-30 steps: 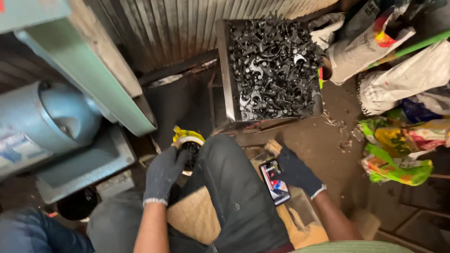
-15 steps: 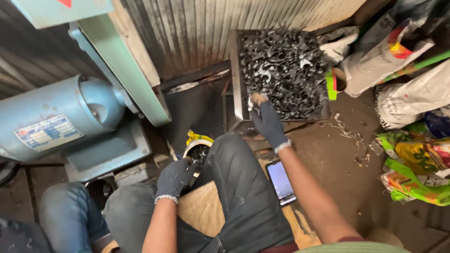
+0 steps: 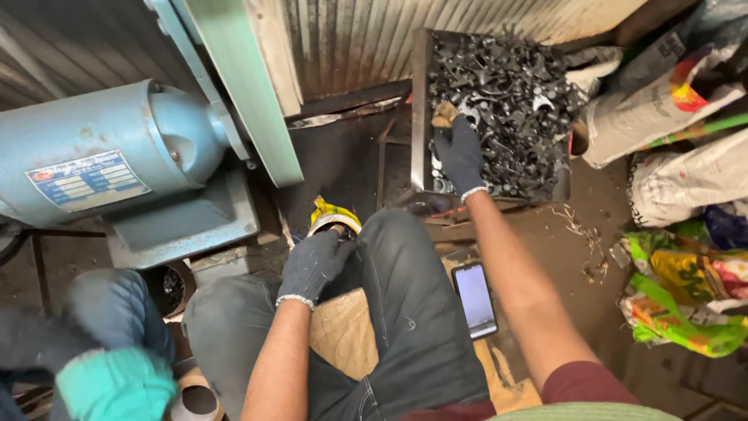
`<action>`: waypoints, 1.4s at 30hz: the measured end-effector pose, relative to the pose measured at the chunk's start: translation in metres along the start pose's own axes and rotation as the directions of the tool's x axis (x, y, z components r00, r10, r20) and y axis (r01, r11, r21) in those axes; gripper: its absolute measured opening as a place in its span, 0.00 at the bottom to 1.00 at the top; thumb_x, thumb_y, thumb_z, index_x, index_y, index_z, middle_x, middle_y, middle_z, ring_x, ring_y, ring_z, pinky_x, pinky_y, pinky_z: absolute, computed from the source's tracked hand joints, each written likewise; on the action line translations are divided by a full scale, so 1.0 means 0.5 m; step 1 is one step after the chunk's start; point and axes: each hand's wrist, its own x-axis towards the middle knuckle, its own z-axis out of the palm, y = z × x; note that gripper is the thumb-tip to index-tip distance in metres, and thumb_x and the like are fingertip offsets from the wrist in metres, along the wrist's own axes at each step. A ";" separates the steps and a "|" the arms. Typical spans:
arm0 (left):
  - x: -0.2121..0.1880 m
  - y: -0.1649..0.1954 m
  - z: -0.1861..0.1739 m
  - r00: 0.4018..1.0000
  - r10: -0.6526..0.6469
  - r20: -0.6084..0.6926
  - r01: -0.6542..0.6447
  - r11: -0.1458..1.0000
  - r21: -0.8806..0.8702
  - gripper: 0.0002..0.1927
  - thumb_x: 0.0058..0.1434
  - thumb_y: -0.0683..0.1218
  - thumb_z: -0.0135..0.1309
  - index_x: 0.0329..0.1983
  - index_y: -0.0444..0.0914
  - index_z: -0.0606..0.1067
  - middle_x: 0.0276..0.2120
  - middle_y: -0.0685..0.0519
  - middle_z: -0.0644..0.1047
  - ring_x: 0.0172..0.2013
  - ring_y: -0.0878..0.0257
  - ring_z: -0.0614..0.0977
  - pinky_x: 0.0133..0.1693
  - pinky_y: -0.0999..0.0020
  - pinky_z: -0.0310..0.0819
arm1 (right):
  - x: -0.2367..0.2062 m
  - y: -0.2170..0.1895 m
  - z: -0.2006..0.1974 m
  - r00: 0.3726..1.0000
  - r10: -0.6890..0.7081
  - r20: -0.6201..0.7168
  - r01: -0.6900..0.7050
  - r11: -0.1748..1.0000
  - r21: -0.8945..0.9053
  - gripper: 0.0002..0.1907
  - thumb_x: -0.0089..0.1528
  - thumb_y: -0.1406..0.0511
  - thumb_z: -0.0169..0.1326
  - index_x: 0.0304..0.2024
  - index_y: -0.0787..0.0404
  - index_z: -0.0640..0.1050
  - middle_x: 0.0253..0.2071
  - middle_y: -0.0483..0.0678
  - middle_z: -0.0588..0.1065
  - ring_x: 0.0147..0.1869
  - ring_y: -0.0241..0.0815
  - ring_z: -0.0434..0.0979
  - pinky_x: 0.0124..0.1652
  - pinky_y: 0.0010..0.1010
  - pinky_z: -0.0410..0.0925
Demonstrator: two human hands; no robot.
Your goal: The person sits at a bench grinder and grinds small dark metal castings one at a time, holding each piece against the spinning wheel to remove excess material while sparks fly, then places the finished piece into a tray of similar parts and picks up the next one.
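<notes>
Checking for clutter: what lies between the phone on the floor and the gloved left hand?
In the head view, the person's own raised knee in dark jeans sits between the phone and the left hand, with a tan quilted cushion just below.

Your gloved hands: two, the left hand [image 3: 312, 265] and the right hand [image 3: 460, 156].
Crates you can see: one crate [image 3: 421, 109], its small dark metal parts [image 3: 506, 93] heaped too thick to count.
Phones beside your leg: one phone [image 3: 474, 298].
Motors at your left: one blue motor [image 3: 109, 148].
Sacks at your right: at least three, one white sack [image 3: 686, 179] among them.
</notes>
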 end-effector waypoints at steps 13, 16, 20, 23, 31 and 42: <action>-0.084 0.035 0.001 0.989 -0.022 0.144 0.138 0.448 -0.883 0.19 0.67 0.44 0.52 0.58 0.29 0.77 0.44 0.53 0.82 0.40 0.70 0.81 0.44 0.73 0.76 | -0.283 -0.204 0.043 0.809 0.191 0.556 -0.565 -0.006 0.825 0.26 0.64 0.74 0.54 0.65 0.66 0.69 0.54 0.46 0.76 0.56 0.36 0.75 0.57 0.30 0.70; -0.085 0.028 0.013 0.991 -0.130 -0.034 0.047 0.574 -0.817 0.21 0.67 0.44 0.52 0.62 0.33 0.76 0.45 0.51 0.81 0.40 0.68 0.79 0.43 0.72 0.74 | -0.291 -0.205 0.026 0.934 0.134 0.331 -0.348 0.547 0.761 0.24 0.66 0.71 0.56 0.64 0.69 0.70 0.58 0.49 0.76 0.62 0.36 0.76 0.61 0.26 0.67; -0.075 0.027 0.028 0.983 -0.029 -0.183 -0.120 0.653 -0.748 0.21 0.67 0.41 0.53 0.62 0.31 0.74 0.53 0.51 0.80 0.49 0.68 0.80 0.51 0.73 0.74 | -0.287 -0.199 0.002 0.833 0.075 0.547 -0.459 0.645 0.611 0.17 0.66 0.65 0.59 0.55 0.69 0.78 0.49 0.51 0.80 0.53 0.36 0.79 0.52 0.28 0.72; -0.066 0.045 0.039 0.993 -0.002 -0.121 -0.100 0.538 -0.837 0.23 0.65 0.40 0.54 0.64 0.32 0.72 0.53 0.50 0.80 0.49 0.67 0.81 0.51 0.72 0.76 | -0.283 -0.195 -0.011 0.869 0.101 0.484 -0.346 0.824 0.448 0.15 0.66 0.63 0.60 0.51 0.66 0.79 0.44 0.51 0.81 0.47 0.36 0.80 0.46 0.29 0.72; -0.068 0.041 0.050 0.993 -0.007 -0.121 -0.082 0.696 -0.713 0.26 0.63 0.40 0.56 0.66 0.35 0.71 0.53 0.51 0.81 0.49 0.66 0.81 0.52 0.71 0.75 | -0.298 -0.190 0.011 0.857 0.144 0.494 -0.426 0.738 0.523 0.14 0.65 0.62 0.57 0.51 0.62 0.80 0.41 0.44 0.81 0.36 0.32 0.79 0.36 0.26 0.72; -0.091 0.064 -0.066 0.889 0.139 -0.437 -0.346 0.828 -0.441 0.28 0.60 0.43 0.61 0.64 0.36 0.73 0.58 0.48 0.79 0.56 0.60 0.81 0.56 0.67 0.73 | -0.273 -0.185 0.109 0.760 0.185 0.623 -0.616 0.508 0.602 0.08 0.68 0.64 0.52 0.41 0.62 0.78 0.28 0.43 0.77 0.27 0.28 0.75 0.28 0.23 0.69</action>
